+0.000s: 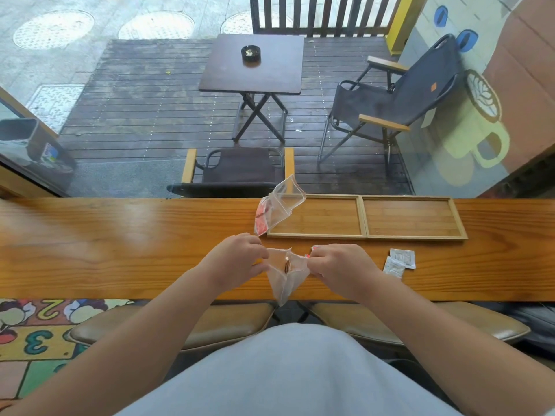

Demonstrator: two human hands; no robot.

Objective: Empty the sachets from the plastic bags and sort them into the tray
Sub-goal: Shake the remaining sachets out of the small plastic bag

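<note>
Over the counter's near edge I hold a clear plastic bag (286, 277) between both hands, its mouth pulled apart. My left hand (237, 258) grips its left side, my right hand (342, 264) its right side. Something small and brown shows inside it. A red-and-white sachet (313, 249) peeks out beside my right fingers. A second clear bag (277, 207) with red sachets inside leans on the left edge of the wooden two-compartment tray (365, 217). Two white sachets (399, 261) lie on the counter, right of my right hand.
The long wooden counter (120, 244) runs along a window. Both tray compartments show bare wood. Two padded stools (420, 325) stand under the counter edge. Outside the glass are a folding table and chairs.
</note>
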